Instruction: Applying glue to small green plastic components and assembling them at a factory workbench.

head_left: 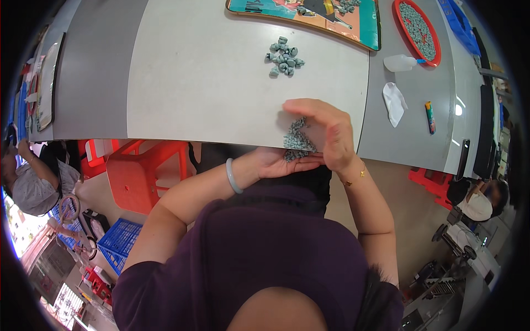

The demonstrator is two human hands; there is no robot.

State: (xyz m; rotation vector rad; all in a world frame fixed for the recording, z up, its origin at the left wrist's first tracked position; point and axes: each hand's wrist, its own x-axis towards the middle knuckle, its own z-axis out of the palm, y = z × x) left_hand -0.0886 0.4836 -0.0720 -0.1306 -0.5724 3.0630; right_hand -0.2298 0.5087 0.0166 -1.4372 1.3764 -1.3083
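Observation:
My left hand (pixel 271 164) is cupped palm up just under the table's near edge, holding small grey-green pieces (pixel 297 155). More of these pieces (pixel 298 132) lie in a loose heap on the tabletop at that edge. Around the heap's far and right sides curves my right hand (pixel 332 129), fingers stretched out, its edge down by the table. It grips nothing that I can see. Farther back sits a separate cluster of larger grey-green pieces (pixel 284 57), some with dark openings. The pieces are too small to name their kind.
A patterned tray (pixel 364 38) with some pieces lies at the far side. To the right are a red basket (pixel 398 22) of pieces, a white squeeze bottle (pixel 398 63), a white paper (pixel 393 102) and a green-yellow tube (pixel 430 117). A red stool (pixel 130 179) stands left; people sit at both sides.

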